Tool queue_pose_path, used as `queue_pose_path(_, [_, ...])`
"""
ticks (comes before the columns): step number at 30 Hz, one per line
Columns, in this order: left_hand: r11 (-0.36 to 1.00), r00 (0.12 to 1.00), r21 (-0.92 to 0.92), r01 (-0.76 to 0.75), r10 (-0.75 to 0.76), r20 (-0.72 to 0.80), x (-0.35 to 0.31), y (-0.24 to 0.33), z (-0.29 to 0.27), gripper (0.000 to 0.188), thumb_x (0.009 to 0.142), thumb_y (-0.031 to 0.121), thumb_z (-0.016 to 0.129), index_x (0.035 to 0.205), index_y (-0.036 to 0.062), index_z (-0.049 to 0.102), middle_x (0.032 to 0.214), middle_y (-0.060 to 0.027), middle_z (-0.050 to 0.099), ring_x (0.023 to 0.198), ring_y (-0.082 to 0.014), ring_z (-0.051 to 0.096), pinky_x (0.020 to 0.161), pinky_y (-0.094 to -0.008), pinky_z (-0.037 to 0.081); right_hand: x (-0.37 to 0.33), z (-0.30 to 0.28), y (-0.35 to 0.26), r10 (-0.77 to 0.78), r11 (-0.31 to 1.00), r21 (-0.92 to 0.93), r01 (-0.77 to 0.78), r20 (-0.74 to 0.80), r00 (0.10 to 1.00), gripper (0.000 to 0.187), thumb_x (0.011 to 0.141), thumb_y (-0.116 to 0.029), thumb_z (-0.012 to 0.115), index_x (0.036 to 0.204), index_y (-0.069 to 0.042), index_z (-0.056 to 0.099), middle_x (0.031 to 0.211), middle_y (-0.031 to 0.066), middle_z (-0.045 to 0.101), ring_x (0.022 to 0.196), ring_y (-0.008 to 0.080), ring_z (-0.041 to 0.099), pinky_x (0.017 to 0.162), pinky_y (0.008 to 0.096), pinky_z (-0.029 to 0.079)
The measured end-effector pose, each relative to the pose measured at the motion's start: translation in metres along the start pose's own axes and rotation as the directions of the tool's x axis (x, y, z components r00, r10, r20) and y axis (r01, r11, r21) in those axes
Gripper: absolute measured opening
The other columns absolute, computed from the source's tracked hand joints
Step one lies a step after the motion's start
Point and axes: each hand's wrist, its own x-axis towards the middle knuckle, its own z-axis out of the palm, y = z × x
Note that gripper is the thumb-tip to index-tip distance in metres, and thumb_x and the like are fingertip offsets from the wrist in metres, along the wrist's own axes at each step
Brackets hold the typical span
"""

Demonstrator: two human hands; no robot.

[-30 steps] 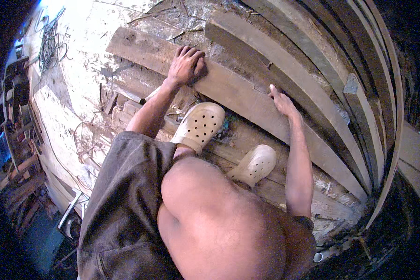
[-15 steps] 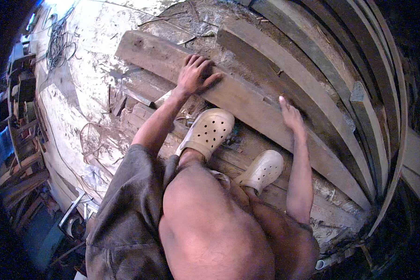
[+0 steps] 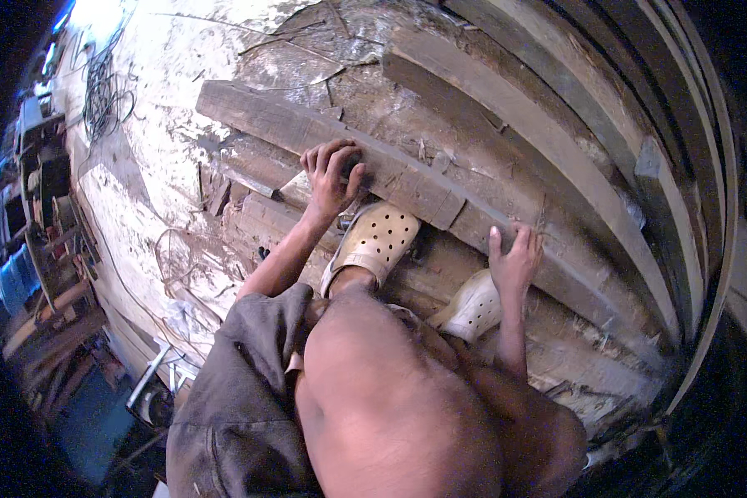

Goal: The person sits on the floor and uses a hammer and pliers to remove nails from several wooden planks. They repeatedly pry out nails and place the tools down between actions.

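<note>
- a long wooden beam lies slantwise in front of the person, from the upper left to the lower right, with a straight seam or step across its near face, between the two hands
- the left hand is on the upper left part of the beam, its fingers bent and slightly parted, the thumb standing away from them; whether it pinches the wood i cannot tell
- the right hand is farther down the same beam, thumb and fingers spread apart with a gap between them, at the beam's upper edge; how firmly it touches i cannot tell
- two pale clogs with round holes are on the person's feet, just below the beam: the left clog near the left hand, the right clog just below the right hand
- a bare knee and dark cloth fill the lower middle
- beyond the long wooden beam, across a strip of brown dirt, a second beam lies, with more timbers to its right, all bent by the lens
- to the left there is whitish ground, with a tangle of dark cable on it
- at the far left edge, wooden pieces are heaped in shadow, near a metal frame
</note>
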Motion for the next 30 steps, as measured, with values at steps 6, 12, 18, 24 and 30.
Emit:
queue_pose_path(6, [0.999,0.999,0.045,0.004,-0.003,-0.032,0.014,0.007,0.009,0.028,0.086,0.025,0.062,0.108,0.0077,0.060,0.115,-0.0118,0.059,0.111,-0.0304,0.048,0.100,-0.0461,0.032,0.020,0.016,-0.002,0.045,0.998,0.051,-0.041,-0.081,0.996,0.042,0.086,-0.043,0.061,0.105,-0.006,0.056,0.108,0.0175,0.059,0.104,0.0378,0.053,0.095,0.0515,0.036])
queue_pose_path(12, [0.982,0.991,-0.136,0.128,-0.132,-0.022,-0.015,0.024,-0.045,0.035,0.082,0.005,0.067,0.115,0.0034,0.054,0.121,-0.0169,0.054,0.112,-0.0327,0.051,0.095,-0.0396,0.043,0.015,0.015,0.001,0.081,0.983,0.169,-0.069,-0.063,0.995,0.035,0.087,-0.038,0.062,0.099,-0.005,0.059,0.097,0.0171,0.063,0.094,0.0376,0.058,0.090,0.0470,0.040])
queue_pose_path(18, [0.652,0.645,-0.025,0.758,-0.755,-0.122,-0.180,0.012,-0.144,0.036,0.091,0.022,0.062,0.116,-0.0016,0.050,0.100,-0.0132,0.052,0.085,-0.0221,0.051,0.078,-0.0341,0.043,0.005,0.017,0.000,0.121,0.963,0.253,-0.091,-0.107,0.987,0.033,0.091,-0.036,0.058,0.097,-0.003,0.060,0.093,0.0187,0.063,0.094,0.0356,0.059,0.085,0.0452,0.044])
queue_pose_path(24, [0.568,0.572,0.160,0.808,-0.820,0.022,-0.269,0.006,-0.154,0.052,0.083,0.026,0.073,0.117,-0.0028,0.046,0.109,-0.0186,0.054,0.097,-0.0286,0.054,0.086,-0.0386,0.044,0.009,0.019,-0.002,0.064,0.978,0.204,-0.044,-0.091,0.994,0.029,0.092,-0.033,0.058,0.097,-0.004,0.060,0.093,0.0164,0.062,0.092,0.0349,0.059,0.085,0.0450,0.042])
queue_pose_path(30, [0.538,0.538,0.231,0.811,-0.840,0.066,-0.240,-0.001,-0.136,0.041,0.085,0.022,0.071,0.106,-0.0028,0.046,0.087,-0.0195,0.065,0.079,-0.0336,0.065,0.071,-0.0403,0.049,0.007,0.024,0.006,0.060,0.979,0.202,-0.034,-0.124,0.990,0.029,0.091,-0.034,0.058,0.097,-0.005,0.060,0.097,0.0150,0.062,0.097,0.0347,0.057,0.088,0.0454,0.040])
